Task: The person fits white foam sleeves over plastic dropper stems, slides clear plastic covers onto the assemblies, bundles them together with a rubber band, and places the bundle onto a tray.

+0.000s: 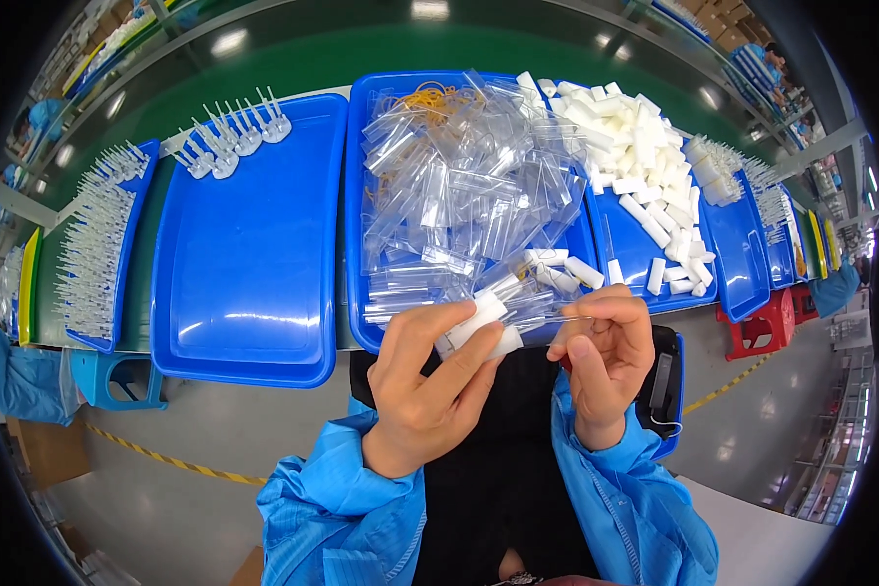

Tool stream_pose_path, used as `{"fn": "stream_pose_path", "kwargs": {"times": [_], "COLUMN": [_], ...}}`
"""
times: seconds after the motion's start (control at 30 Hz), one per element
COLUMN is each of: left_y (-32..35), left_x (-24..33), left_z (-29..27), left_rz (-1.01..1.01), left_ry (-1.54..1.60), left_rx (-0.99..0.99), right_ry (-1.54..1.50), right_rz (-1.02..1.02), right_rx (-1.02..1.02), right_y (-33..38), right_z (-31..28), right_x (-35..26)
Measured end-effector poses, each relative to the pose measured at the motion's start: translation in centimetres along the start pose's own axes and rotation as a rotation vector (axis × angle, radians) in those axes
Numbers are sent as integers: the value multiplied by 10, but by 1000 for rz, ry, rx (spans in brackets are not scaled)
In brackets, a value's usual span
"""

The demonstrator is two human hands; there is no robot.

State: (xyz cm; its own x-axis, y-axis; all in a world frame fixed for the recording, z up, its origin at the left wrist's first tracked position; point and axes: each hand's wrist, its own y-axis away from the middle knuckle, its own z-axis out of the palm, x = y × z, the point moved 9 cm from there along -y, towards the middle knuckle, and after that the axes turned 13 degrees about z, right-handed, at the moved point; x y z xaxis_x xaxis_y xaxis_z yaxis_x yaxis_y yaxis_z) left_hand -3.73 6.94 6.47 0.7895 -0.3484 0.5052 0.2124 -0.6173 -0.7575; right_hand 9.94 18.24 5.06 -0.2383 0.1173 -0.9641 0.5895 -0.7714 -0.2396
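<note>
Near the front edge of the middle tray, my left hand [422, 386] is closed around a few white foam pieces [485, 313], held between thumb and fingers. Just to the right, my right hand [601, 361] has its fingers curled in a pinch. Something thin and clear seems to run from its fingertips toward the held foam, too fine to name. Beyond both hands, the blue middle tray [357, 244] carries a heap of clear plastic sleeves [459, 186] and some orange rubber bands [430, 101]. A few loose white foam pieces [584, 272] lie at that heap's near right side.
White foam cylinders [645, 137] are piled in a blue tray on the right. A blue tray [244, 264] on the left has white pronged parts [230, 137] along its far edge. Farther left stands a tray of similar parts [98, 249]. Stools [117, 381] sit below the bench.
</note>
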Motion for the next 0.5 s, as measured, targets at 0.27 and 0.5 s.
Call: {"fn": "stream_pose_path", "kwargs": {"times": [0.27,0.5], "left_y": [-2,4], "left_x": [9,4], "left_z": [0,1], "left_rz": [87,24], "left_ry": [-88,17], "left_rx": [-24,34], "right_ry": [51,-154], "right_rz": [-16,243], "right_rx": [4,-18], "right_y": [1,-5], "right_z": [1,0], "right_x": [-2,21]}}
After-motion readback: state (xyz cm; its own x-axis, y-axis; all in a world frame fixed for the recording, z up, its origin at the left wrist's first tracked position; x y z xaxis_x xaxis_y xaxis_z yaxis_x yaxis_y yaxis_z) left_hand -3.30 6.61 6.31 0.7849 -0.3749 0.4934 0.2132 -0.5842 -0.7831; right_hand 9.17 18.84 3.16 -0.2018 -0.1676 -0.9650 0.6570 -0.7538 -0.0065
